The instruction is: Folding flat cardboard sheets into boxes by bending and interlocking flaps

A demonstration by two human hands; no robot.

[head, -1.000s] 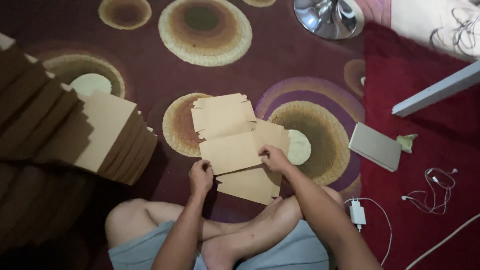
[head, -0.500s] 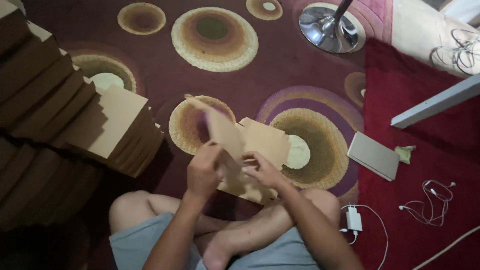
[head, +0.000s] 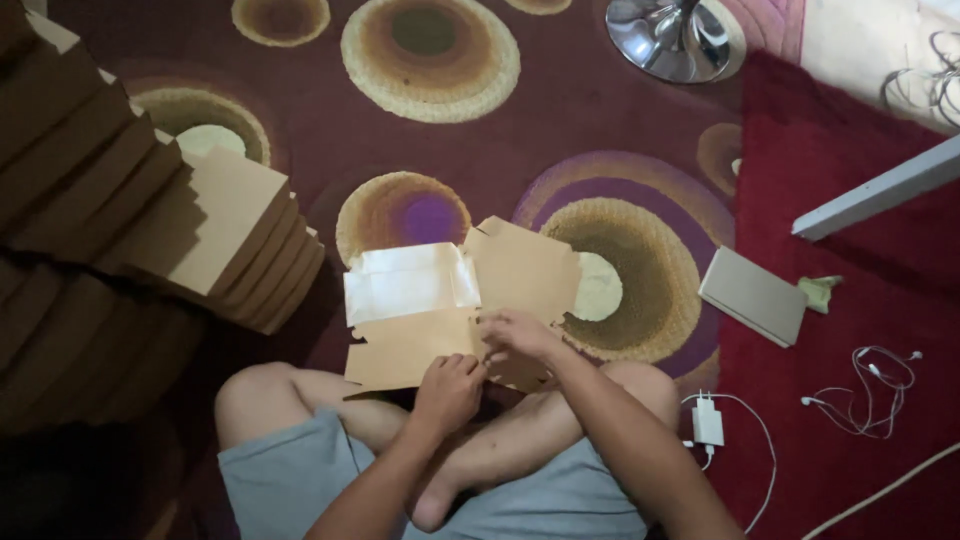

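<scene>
Flat box blank [head: 440, 310] of brown card lies unfolded on the carpet [head: 600, 130], just in front of the person's crossed legs; one panel on its far left side shows a pale, shiny inner face. No contents; it is not yet a closed container.

Left hand [head: 450, 390]: fingers curled, pinching the near edge of the blank at its middle. Right hand [head: 520, 335]: fingers bent down onto the blank's near right part, grasping a flap there.

Stacks of folded brown boxes [head: 170, 230] stand at left, stepped in rows, running out of view toward the far left. Whether anything is inside them cannot be told.

Surface: dark maroon carpet with ringed circles in tan, brown and purple. At right, a red rug [head: 850, 300] adjoins it. On the rug: a flat grey box [head: 752, 296], a white charger [head: 707, 420] with cable, white earphones [head: 870, 385]. Chrome stand base [head: 670, 38] at far right; a white bar [head: 880, 188] lies slanted beyond the rug. Lighting dim.
</scene>
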